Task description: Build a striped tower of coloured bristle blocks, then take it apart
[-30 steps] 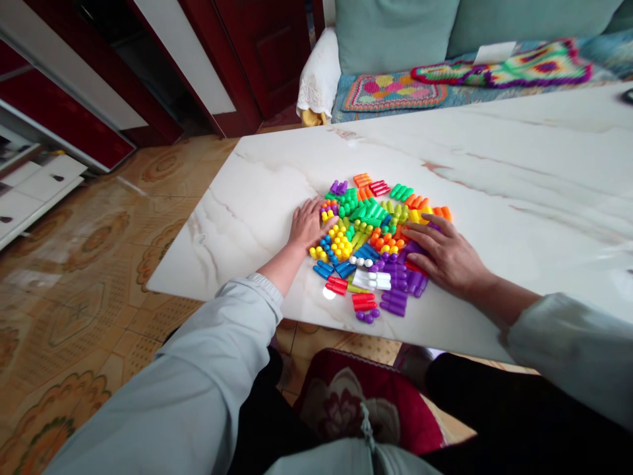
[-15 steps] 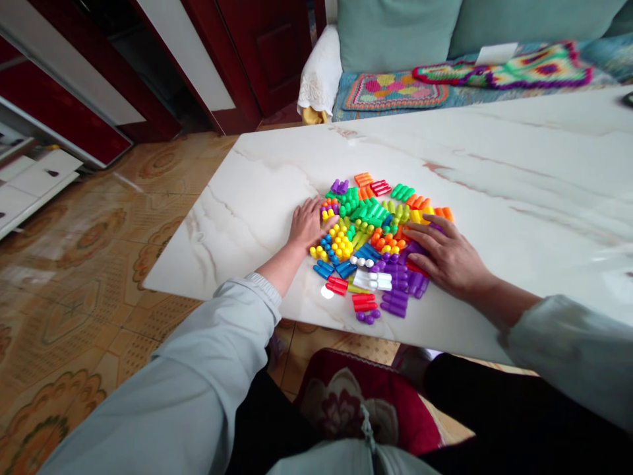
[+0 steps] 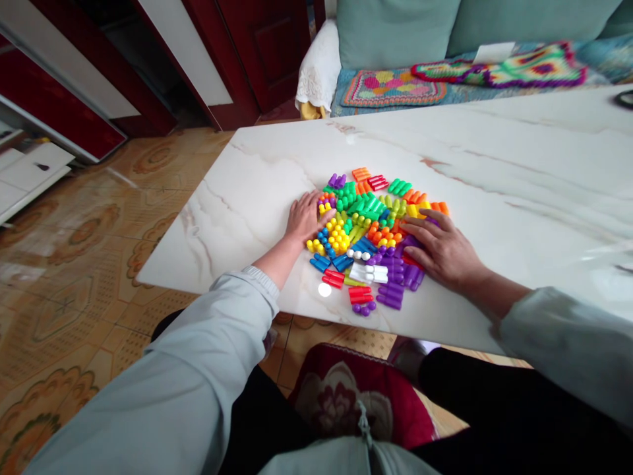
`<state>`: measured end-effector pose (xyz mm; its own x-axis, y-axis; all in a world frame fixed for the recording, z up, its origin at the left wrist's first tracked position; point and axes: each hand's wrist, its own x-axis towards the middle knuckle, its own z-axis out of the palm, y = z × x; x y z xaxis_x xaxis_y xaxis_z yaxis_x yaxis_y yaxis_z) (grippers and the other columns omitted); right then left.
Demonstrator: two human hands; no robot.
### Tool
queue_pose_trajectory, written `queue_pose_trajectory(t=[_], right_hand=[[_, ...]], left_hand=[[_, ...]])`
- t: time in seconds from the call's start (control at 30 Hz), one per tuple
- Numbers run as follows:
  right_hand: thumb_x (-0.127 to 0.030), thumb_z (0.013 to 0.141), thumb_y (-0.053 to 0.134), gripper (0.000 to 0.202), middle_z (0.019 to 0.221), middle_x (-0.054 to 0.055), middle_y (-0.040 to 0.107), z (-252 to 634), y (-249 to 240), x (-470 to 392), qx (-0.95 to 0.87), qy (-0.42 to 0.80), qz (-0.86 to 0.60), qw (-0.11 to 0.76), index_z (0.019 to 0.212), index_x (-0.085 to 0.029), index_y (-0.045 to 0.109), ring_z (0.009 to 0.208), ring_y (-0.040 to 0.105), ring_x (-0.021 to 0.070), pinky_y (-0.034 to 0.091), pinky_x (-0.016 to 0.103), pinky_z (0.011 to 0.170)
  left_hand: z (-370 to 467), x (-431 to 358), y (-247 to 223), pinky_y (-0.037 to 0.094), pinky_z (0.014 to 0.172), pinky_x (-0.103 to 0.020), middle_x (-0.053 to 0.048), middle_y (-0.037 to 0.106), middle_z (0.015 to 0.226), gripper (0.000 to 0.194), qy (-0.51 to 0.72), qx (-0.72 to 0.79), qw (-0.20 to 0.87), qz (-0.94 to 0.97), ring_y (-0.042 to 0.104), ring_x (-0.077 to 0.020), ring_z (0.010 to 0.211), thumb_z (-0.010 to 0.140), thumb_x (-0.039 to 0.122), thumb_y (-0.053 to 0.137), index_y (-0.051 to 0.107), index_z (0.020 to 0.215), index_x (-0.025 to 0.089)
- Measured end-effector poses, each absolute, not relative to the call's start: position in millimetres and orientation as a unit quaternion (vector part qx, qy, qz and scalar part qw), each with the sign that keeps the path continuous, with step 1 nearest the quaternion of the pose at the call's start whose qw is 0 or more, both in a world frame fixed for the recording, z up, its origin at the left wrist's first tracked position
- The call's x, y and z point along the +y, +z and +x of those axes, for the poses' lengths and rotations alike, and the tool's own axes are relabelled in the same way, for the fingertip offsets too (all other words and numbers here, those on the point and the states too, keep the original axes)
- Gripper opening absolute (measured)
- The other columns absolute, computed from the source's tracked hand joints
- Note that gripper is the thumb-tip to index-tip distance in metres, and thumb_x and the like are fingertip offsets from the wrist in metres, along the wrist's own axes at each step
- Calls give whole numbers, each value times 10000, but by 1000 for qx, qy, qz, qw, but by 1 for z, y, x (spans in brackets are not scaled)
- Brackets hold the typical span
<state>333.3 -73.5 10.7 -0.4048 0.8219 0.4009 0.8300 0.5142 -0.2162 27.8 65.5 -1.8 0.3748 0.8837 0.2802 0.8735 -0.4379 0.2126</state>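
Note:
A heap of small plastic pieces in many colours, like rows of joined rounded pegs, lies on the white table (image 3: 232, 198). My left hand (image 3: 304, 216) rests at the heap's left edge, fingers stretched out, beside the yellow pieces (image 3: 339, 236) and blue pieces. Over the right edge lies my right hand (image 3: 442, 247), its fingers spread on orange and purple pieces (image 3: 410, 274), partly hiding them. In front are a white piece (image 3: 368, 272), red pieces (image 3: 360, 294) and more purple ones. Green pieces (image 3: 366, 206) fill the middle and back. Neither hand grips anything.
Behind the table stands a sofa (image 3: 395, 36) with knitted covers (image 3: 395, 87). A dark round object (image 3: 624, 99) lies at the table's far right. Below the near edge is a red flowered stool cover (image 3: 366, 396), between my legs.
The whole view has shifted slightly, so table and heap appear a little higher and further left. Both hands stay at the heap's sides, with no clear movement of the pieces.

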Motion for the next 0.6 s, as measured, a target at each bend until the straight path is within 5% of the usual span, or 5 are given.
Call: queue_pose_trajectory(t=[0.33, 0.47, 0.6], right_hand=[[-392, 919, 436, 468, 1294, 94, 578, 334, 11, -76, -843, -27, -485, 231, 1316, -157, 518, 1291, 352, 328, 355, 520, 1044], [-397, 913, 443, 469, 1289, 90, 583, 335, 9, -76, -840, -30, -485, 241, 1315, -168, 521, 1281, 354, 331, 364, 523, 1024], [-402, 917, 436, 454, 1280, 91, 589, 334, 8, -75, -840, -37, -483, 246, 1295, -174, 541, 1268, 368, 330, 369, 518, 1009]], left_hand=[[4, 59, 15, 315, 1126, -378, -140, 490, 1381, 547, 354, 488, 110, 790, 410, -221, 1322, 907, 524, 394, 492, 1295, 150], [-68, 16, 75, 488, 980, -433, -111, 624, 1230, 535, 372, 494, 222, 754, 630, -245, 1070, 780, 521, 608, 582, 1186, 174], [-168, -85, 105, 504, 958, -510, -2, 722, 1006, 349, 461, 600, 195, 624, 687, -217, 937, 815, 492, 564, 645, 1050, 248]])
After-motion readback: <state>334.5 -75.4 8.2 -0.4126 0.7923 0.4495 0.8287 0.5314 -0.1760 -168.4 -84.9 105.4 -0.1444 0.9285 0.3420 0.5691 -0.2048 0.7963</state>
